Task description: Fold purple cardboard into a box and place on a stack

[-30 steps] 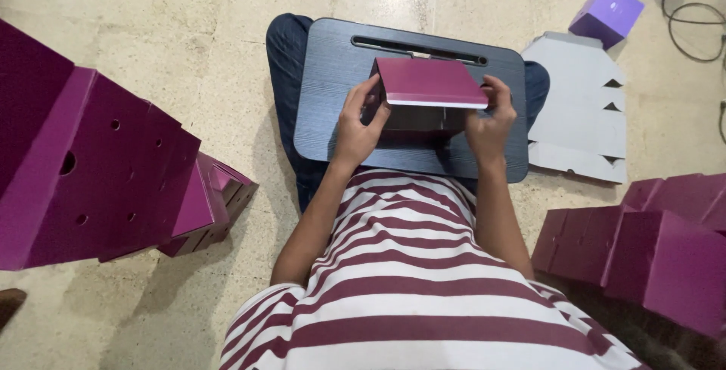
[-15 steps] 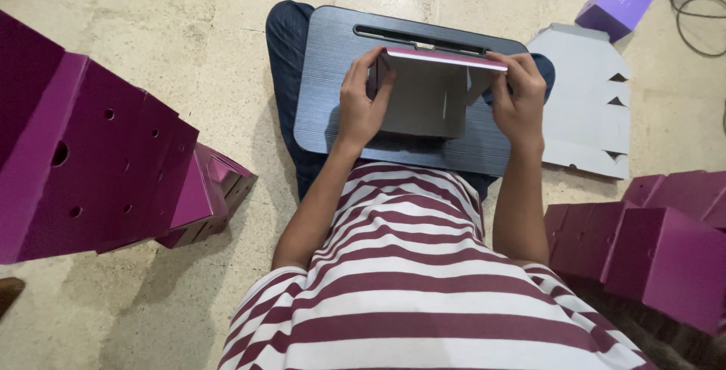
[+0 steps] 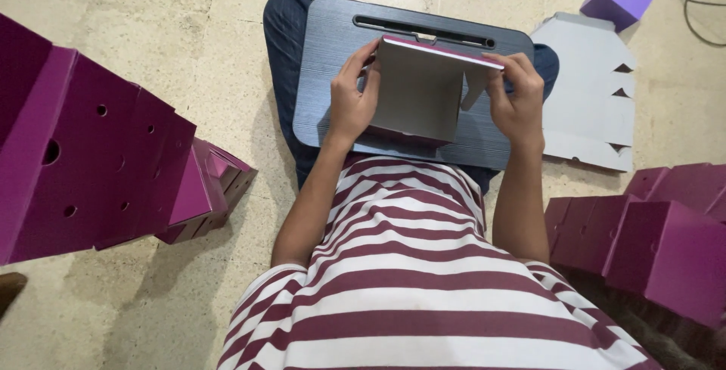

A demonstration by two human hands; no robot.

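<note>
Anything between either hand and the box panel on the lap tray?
Nothing visible. The left hand grips the grey cardboard panel on its left edge and the right hand pinches its top right corner and side flap, both in direct contact. The panel's lower edge rests on the lap tray.

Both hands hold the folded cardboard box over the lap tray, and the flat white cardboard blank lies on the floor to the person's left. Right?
Not quite. The head view shows the left hand and right hand holding the cardboard box over the lap tray, but the flat white cardboard blank lies on the floor to the person's right.
</note>
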